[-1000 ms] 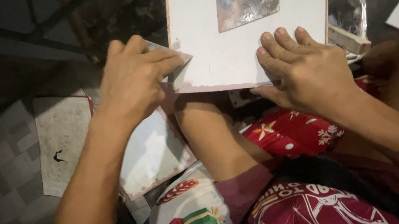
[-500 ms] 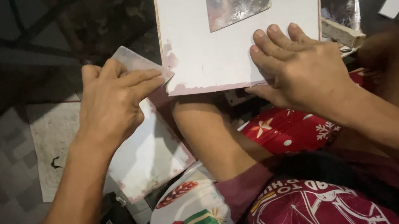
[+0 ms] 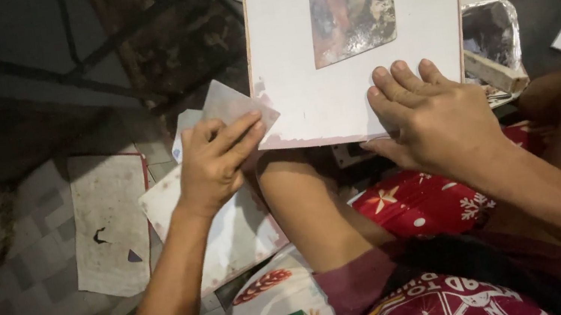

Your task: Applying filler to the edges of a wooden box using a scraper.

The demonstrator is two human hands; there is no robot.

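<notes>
Left hand (image 3: 217,162) is pinching a small translucent sheet (image 3: 236,108), fingers closed on it, just beside the board's (image 3: 295,64) lower left corner. Right hand (image 3: 430,121) is lying flat, fingers spread, pressing the board's bottom edge. Board is resting on the knee (image 3: 303,199), tilted up, with a mottled picture panel (image 3: 351,0) in its middle.

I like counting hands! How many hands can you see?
2: the left hand holds a small card; the right hand presses the white board.

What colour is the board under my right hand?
White, with a mottled brownish patch in the middle; the board shows in the head view.
</notes>
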